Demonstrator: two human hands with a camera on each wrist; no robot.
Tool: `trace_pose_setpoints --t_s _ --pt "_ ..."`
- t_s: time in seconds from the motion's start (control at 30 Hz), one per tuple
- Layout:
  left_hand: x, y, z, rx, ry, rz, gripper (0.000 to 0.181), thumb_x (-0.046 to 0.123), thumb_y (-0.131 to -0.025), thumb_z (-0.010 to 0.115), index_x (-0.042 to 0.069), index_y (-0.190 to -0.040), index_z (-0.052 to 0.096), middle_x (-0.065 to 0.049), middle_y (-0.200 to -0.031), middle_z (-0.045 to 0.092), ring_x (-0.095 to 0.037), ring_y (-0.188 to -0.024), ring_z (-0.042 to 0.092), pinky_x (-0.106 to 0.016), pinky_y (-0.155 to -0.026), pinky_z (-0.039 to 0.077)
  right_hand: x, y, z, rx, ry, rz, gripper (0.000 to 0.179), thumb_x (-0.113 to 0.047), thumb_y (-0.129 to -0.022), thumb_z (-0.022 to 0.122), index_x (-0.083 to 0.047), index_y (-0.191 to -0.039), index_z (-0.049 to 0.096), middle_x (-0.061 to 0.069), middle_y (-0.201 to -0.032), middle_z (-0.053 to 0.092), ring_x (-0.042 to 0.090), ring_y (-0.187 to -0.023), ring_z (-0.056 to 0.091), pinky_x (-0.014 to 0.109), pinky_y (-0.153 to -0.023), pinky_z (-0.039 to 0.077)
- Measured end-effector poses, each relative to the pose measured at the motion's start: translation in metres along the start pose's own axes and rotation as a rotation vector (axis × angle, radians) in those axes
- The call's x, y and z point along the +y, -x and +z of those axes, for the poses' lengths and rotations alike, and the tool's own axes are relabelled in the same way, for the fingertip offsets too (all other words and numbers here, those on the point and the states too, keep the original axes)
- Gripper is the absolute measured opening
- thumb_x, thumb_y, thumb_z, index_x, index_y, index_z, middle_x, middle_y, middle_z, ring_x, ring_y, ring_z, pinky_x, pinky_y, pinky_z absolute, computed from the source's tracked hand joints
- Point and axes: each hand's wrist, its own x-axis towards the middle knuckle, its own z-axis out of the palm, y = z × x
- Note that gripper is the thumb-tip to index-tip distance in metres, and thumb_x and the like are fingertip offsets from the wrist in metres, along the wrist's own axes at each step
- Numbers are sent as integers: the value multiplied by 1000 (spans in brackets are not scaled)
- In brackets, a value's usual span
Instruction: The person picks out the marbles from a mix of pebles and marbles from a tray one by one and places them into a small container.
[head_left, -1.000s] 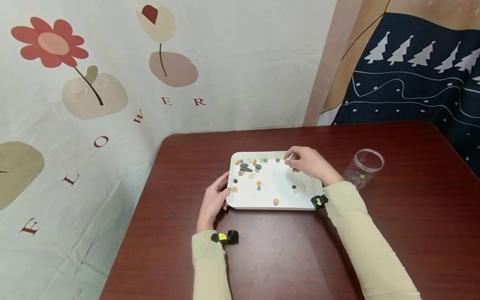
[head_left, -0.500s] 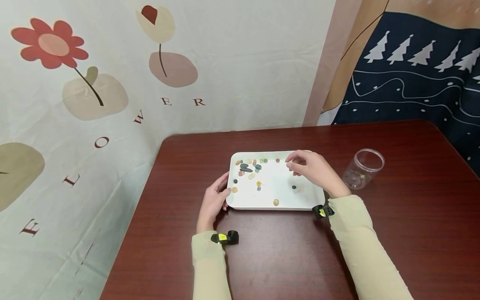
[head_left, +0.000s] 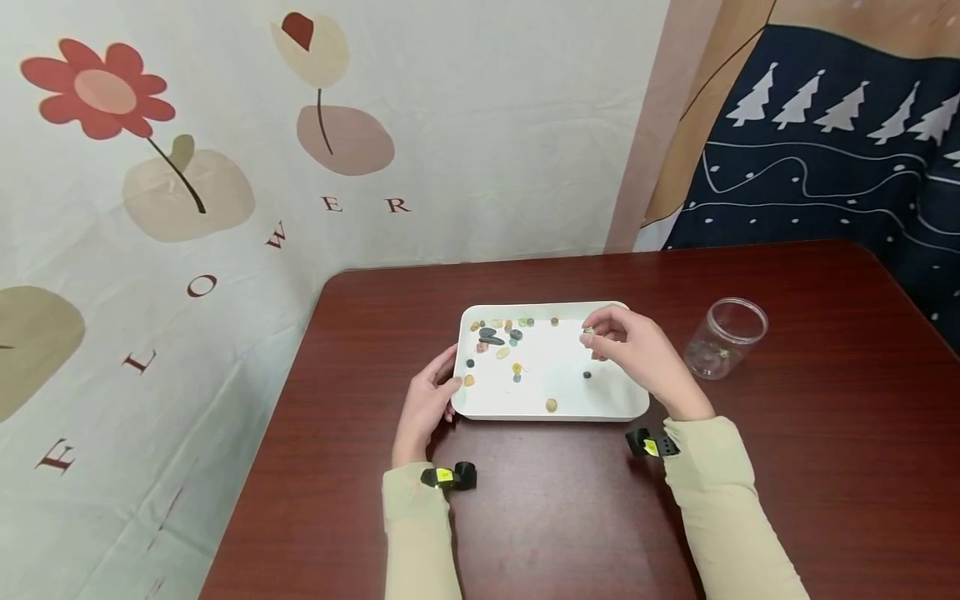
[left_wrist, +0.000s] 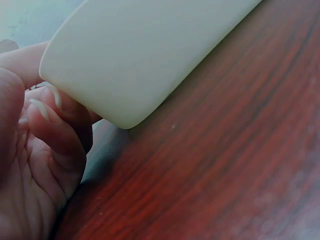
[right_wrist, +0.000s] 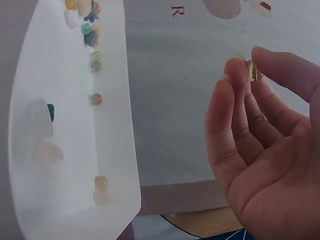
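My left hand (head_left: 427, 408) grips the left side of a white rectangular tray (head_left: 555, 358), thumb at its rim. The left wrist view shows those fingers (left_wrist: 55, 135) curled beside the tray's corner. Over the tray's right part, my right hand (head_left: 645, 354) pinches a small glass marble (right_wrist: 254, 71) between thumb and fingertips. It is clear with a yellow-green streak. Several coloured pebbles and marbles lie in the tray, mostly at its far left, around some long dark stones (head_left: 492, 339). A dark pebble (head_left: 587, 375) and a tan round stone (head_left: 551, 405) lie apart from them.
A clear jar (head_left: 701, 350) stands open-topped right of the tray, a small green marble (head_left: 723, 353) inside. The brown table (head_left: 570, 517) reaches back to a printed cloth (head_left: 487, 167), with a dark blue tree-patterned cloth (head_left: 810, 183) at the right.
My right hand has drawn back a little toward me and to the right, with the marble in its fingertips, uncovering more of the tray's right end. The left hand stays at the tray.
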Motion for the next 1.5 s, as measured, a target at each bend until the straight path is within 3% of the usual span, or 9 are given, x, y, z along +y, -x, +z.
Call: trace_pose_setpoints --t_s 0.23,0.6,1.17,1.5 --pt "2 0 0 0 -1 12 51 7 -86 55 22 -135 48 -4 -132 52 -13 -38 41 -27 -37 41 1 9 -1 27 -52 -1 38 -44 -83 63 -14 -106 60 13 -91 65 24 -77 63 34 -75 48" --pt "1 0 0 -11 3 20 51 8 -87 55 22 -135 47 -5 -133 51 -13 -39 41 -25 -37 41 0 19 -5 63 -119 -15 33 -38 -85 62 -15 -108 60 9 -89 64 25 -80 65 33 -76 52" --pt "0 0 0 -15 27 24 51 6 -87 55 22 -135 48 -5 -133 51 -11 -38 41 -24 -37 40 1 27 -17 119 -91 -23 34 -38 -86 61 -15 -113 60 7 -91 65 18 -78 65 27 -76 51" --pt "-2 -1 0 -15 -4 32 51 8 -88 55 22 -136 46 -5 -135 50 -11 -37 41 -25 -36 41 5 33 -29 209 -146 42 38 -41 -84 63 -19 -113 59 5 -95 62 18 -81 64 27 -76 54"
